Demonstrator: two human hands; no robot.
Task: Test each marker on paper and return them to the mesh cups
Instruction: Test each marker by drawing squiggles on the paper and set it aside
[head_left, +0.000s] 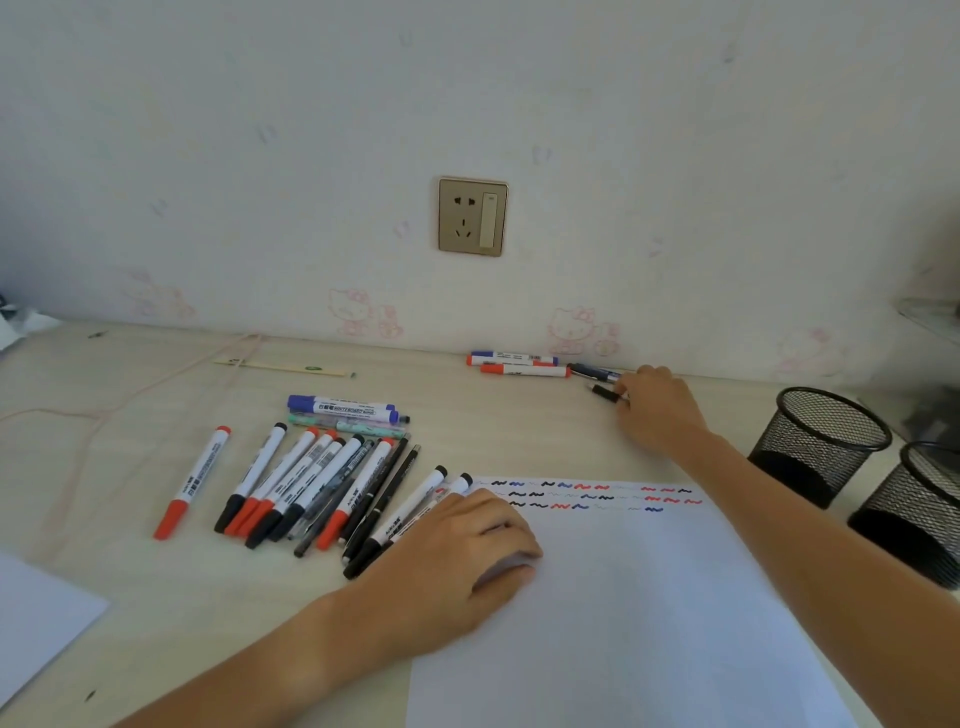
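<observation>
Right hand (655, 410) pinches black pen (607, 393) beyond paper (623, 597); left hand (462, 561) presses paper, fingers loosely bent. Lift pen clear before testing.

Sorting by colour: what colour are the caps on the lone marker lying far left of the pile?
Red caps, white barrel; head view.

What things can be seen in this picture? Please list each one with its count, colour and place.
mesh cups: two, black, right edge of the desk.
paper: one white sheet with black, blue and red squiggles along its top, front centre.
marker pile: many, red, black and blue caps, left of the paper.
markers by the wall: about three, red and blue caps, desk back.
wall socket: one, gold, on the wall.
second sheet: one, white, front left corner.
left hand: rests on the paper's left edge.
right hand: grips a dark pen near the wall.
</observation>
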